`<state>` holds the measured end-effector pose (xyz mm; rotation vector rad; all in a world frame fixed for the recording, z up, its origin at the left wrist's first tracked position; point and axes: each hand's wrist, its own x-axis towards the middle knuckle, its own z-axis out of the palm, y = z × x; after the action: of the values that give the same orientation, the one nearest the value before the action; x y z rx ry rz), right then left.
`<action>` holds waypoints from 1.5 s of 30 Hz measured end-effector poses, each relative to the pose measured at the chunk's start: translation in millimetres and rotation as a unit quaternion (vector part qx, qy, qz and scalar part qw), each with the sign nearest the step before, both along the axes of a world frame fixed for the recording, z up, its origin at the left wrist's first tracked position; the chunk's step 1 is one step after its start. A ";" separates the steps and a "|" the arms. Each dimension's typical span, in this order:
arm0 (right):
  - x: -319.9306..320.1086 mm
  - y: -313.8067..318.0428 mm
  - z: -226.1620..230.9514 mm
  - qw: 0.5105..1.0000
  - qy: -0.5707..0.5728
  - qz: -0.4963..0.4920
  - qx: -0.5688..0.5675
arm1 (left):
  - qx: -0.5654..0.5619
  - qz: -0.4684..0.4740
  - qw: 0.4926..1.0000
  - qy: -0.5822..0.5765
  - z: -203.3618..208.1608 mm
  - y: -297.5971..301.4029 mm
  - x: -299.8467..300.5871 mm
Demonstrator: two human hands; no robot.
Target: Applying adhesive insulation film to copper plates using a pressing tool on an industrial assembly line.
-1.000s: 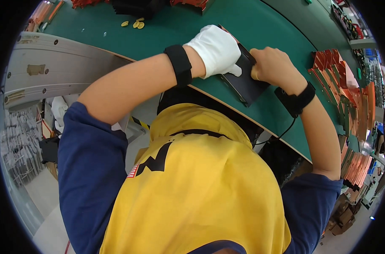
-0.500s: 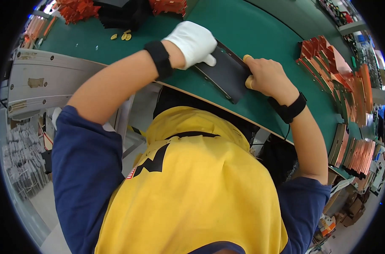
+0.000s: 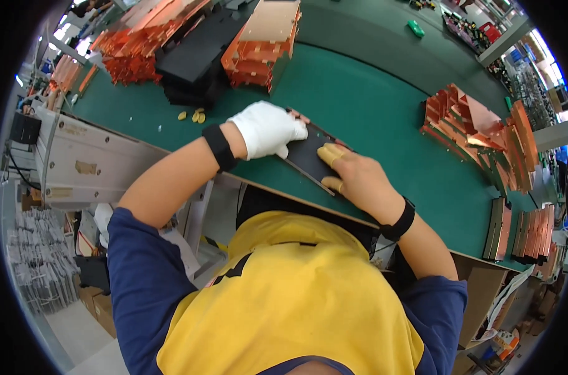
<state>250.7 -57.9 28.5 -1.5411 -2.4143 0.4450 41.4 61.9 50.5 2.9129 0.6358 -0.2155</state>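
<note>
A dark grey metal panel (image 3: 304,157) with upturned long edges lies slantwise near the front edge of the green table. My left hand (image 3: 264,130), in a white glove, is closed around its left end, thumb toward the near edge. My right hand (image 3: 364,181) wears yellow finger cots (image 3: 329,155) and rests on the panel's right part. Its fingers lie on the dark face, and its thumb is apart from them, by the near edge. The right hand hides the panel's right end. Black bands circle both wrists.
Copper-coloured metal parts (image 3: 262,47) and a stack of black panels (image 3: 199,56) stand at the far left. Spare yellow finger cots (image 3: 199,116) lie before them. More copper brackets (image 3: 468,119) and upright panels (image 3: 533,234) line the right side of the green table (image 3: 396,134).
The view has shifted, showing more of the far table. My right hand has slid left along the panel, from its right end toward my left hand, which still holds the left end.
</note>
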 end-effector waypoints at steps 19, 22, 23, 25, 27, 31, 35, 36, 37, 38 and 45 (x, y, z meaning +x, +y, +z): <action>14.1 10.2 -2.7 0.987 -0.098 0.124 -0.016 | 0.019 -0.045 0.998 0.051 -4.6 14.7 -2.9; 24.4 -13.6 -11.1 0.995 -0.048 0.080 0.046 | 0.014 -0.062 0.997 0.043 -11.8 15.4 -12.1; 25.8 -18.7 -13.4 0.994 -0.048 0.082 0.049 | 0.011 -0.056 0.997 0.049 -13.9 15.4 -12.6; 26.9 -27.8 -17.5 0.996 -0.031 0.061 0.060 | 0.008 -0.046 0.997 0.058 -15.4 16.4 -12.0; 27.7 -27.1 -18.4 0.996 -0.018 0.053 0.064 | 0.002 -0.037 0.995 0.089 -16.9 16.0 -9.0; 29.3 -21.2 -7.2 0.997 -0.048 0.058 0.021 | -0.012 -0.037 0.994 0.105 -7.1 14.7 -6.9; 30.6 -16.1 -3.0 0.998 -0.035 0.056 0.006 | -0.047 0.024 0.992 0.112 15.1 11.2 9.0; 30.3 -15.5 1.8 0.999 -0.031 0.025 -0.035 | -0.056 0.061 0.990 0.116 16.4 8.1 10.1; 29.7 -16.5 7.5 0.997 -0.028 -0.006 -0.076 | -0.062 0.059 0.989 0.121 12.8 2.4 8.3; 29.2 -18.8 13.5 0.992 -0.026 -0.033 -0.116 | 0.004 0.082 0.984 0.159 9.9 -2.3 5.8; 21.4 -28.5 27.7 0.996 -0.004 -0.075 0.045 | 0.305 0.137 0.929 -0.161 9.6 -37.4 -32.5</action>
<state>272.1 -86.4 56.3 -1.6732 -2.2708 0.2966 8.9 24.5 60.1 3.2377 1.2115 0.5888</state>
